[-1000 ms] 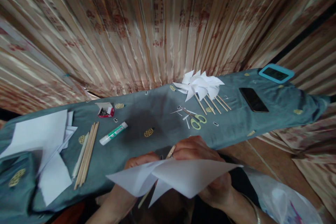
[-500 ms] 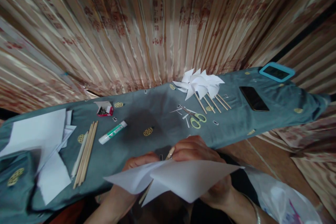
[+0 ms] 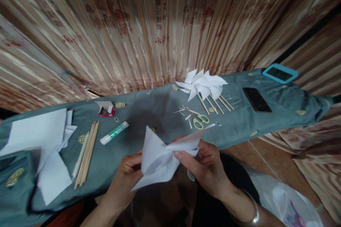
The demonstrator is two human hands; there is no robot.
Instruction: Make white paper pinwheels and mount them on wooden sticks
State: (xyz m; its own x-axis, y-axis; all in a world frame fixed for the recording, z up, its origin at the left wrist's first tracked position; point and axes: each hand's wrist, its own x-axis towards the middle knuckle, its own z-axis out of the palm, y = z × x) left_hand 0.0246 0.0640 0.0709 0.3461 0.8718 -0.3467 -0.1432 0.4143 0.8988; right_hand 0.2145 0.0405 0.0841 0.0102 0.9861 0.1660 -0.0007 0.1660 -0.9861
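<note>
- The green tablecloth [image 3: 160, 113] lay as it had half a second before, with the scissors [image 3: 198, 118] and glue stick [image 3: 114, 133] unmoved.
- The white paper pinwheel [image 3: 160, 165], earlier broad and nearly level, had tipped up to show its folded face; it hung between both hands, above the cloth's near edge, its stick now hidden.
- The right hand [image 3: 206, 165] reached in from the right, wrist low, thumb pinching the pinwheel near its centre, fingers behind.
- The left hand [image 3: 130, 170] curled beside the left blade, fingertips covered; its exact grip could not be told.
</note>
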